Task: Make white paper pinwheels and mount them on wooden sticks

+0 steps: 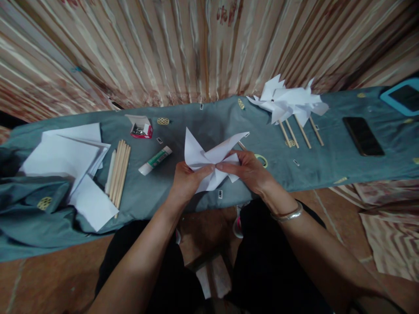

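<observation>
A white paper pinwheel is held above the cloth-covered table, its folded blades pointing outward. My left hand grips it from the left, thumb pressed near the centre. From the right, my right hand pinches it, with that thumb meeting the centre too. The fingers under the paper are hidden. Just right of my right hand lies a pale green ring-shaped handle, perhaps of scissors, partly covered by the hand. To the left of the pinwheel rests a green and white glue stick.
White paper sheets lie at the left beside several wooden sticks. An open small red-and-white box holds metal pieces. Several pinwheels on sticks lie back right, near a dark phone and a blue-framed device. A curtain hangs behind.
</observation>
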Available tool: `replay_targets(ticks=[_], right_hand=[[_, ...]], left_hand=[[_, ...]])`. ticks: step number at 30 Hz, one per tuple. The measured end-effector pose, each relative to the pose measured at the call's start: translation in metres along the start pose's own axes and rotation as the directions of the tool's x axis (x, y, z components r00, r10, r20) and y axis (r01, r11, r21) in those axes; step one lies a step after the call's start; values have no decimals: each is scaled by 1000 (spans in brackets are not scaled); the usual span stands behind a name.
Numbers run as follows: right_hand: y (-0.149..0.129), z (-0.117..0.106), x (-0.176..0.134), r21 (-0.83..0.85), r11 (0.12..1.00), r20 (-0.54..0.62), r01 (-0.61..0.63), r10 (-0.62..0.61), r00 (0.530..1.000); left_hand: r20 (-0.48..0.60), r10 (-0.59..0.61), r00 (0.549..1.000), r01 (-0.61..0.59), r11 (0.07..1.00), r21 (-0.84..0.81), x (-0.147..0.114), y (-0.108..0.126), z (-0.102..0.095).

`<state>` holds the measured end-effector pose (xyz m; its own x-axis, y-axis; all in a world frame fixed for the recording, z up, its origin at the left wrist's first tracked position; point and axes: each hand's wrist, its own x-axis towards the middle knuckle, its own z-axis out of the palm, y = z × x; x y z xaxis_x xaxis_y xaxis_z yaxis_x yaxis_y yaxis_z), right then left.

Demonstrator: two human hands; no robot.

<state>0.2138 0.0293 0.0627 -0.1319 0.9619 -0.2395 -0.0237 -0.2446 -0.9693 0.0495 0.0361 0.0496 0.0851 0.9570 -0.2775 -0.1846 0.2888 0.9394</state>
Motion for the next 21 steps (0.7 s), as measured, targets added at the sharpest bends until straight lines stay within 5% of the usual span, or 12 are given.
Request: replay_targets(ticks=[21], right_hand=[[-2,-1,2,-20,1000,8,-13,13,1000]], left_hand=[[8,-13,1000,13,999,-39,-2,1,0]])
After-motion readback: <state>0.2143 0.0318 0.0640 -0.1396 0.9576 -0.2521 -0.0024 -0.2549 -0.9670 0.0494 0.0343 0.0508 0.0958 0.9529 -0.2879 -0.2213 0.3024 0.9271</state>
